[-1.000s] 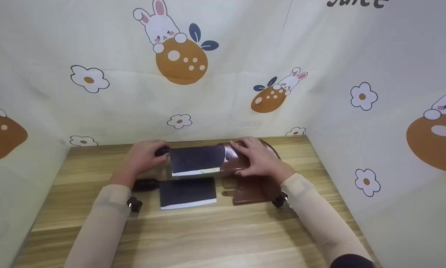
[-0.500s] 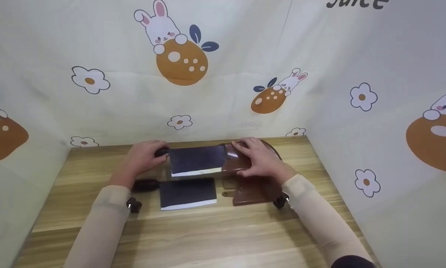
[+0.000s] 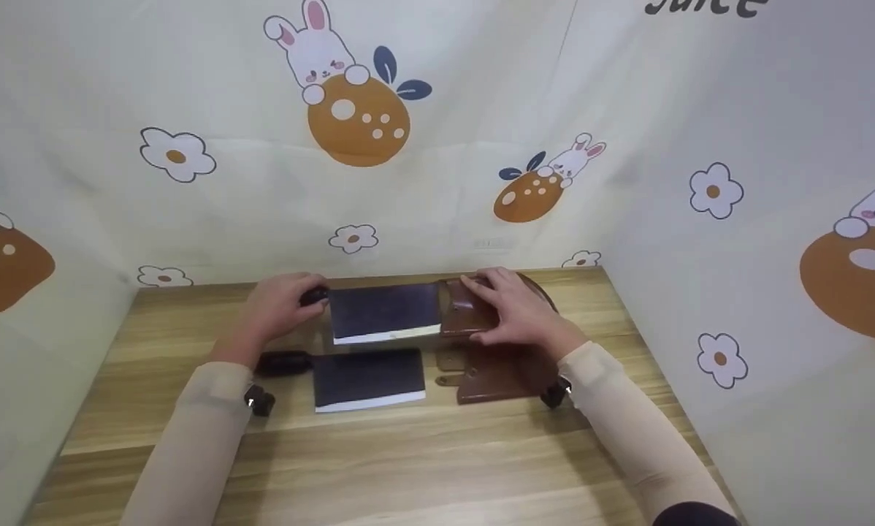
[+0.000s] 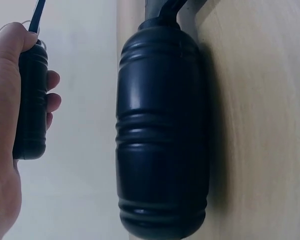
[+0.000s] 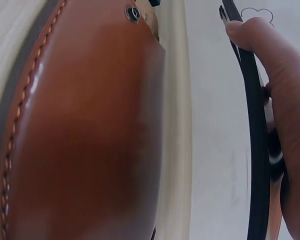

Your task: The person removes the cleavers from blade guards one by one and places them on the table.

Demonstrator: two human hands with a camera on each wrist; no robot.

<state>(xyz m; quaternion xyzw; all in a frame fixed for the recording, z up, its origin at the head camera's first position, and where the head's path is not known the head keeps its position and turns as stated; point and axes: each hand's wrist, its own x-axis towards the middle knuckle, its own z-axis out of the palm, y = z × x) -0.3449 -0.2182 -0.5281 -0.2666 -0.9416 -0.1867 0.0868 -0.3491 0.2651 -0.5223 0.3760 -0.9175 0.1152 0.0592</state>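
Observation:
At the back of the table my left hand [image 3: 280, 307] grips the black handle [image 4: 32, 107] of a cleaver [image 3: 386, 310]. Its dark blade, bright along the cutting edge, points right. The blade's end sits right at the mouth of a brown leather sheath [image 3: 463, 310]. My right hand [image 3: 514, 310] holds that sheath, thumb on one side and fingers on the other, as the right wrist view shows edge-on. In front lies a second cleaver [image 3: 368, 376], its ribbed handle [image 4: 162, 125] large in the left wrist view. Right of it lies another stitched leather sheath [image 5: 90, 125].
Everything is on a wood-grain table [image 3: 408, 467]. Pale cloth walls [image 3: 226, 95] printed with rabbits, oranges and flowers close in the back and both sides. The back wall stands just behind the held cleaver.
The held cleaver has shifted slightly left and its sheath slightly right, so the blade's far end now shows at the sheath mouth. The front cleaver and sheath have stayed put.

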